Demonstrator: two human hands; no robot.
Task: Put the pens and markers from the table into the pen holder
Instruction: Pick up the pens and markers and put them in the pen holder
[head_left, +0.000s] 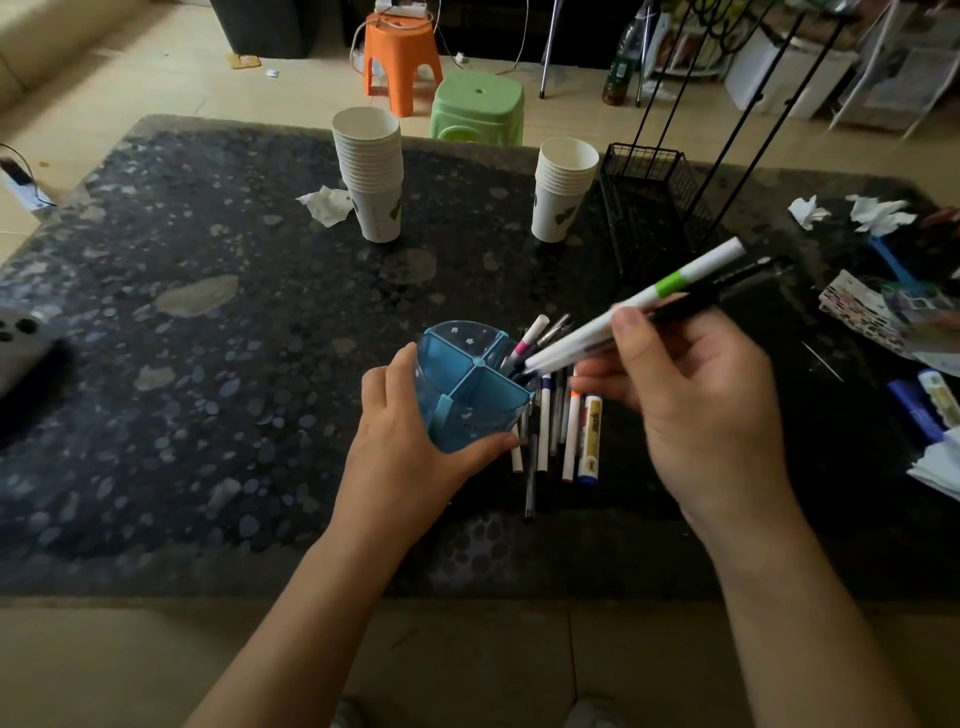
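Your right hand is clamped on a green-banded white marker and what looks like a black pen beside it. Both slant from upper right down to lower left, their lower tips at the rim of the blue pen holder. Your left hand, at frame centre, grips the holder upright on the worktop. You're mid-insertion: next, steepen the pair, drop them in. More pens lie just right of the holder, pointing roughly toward you.
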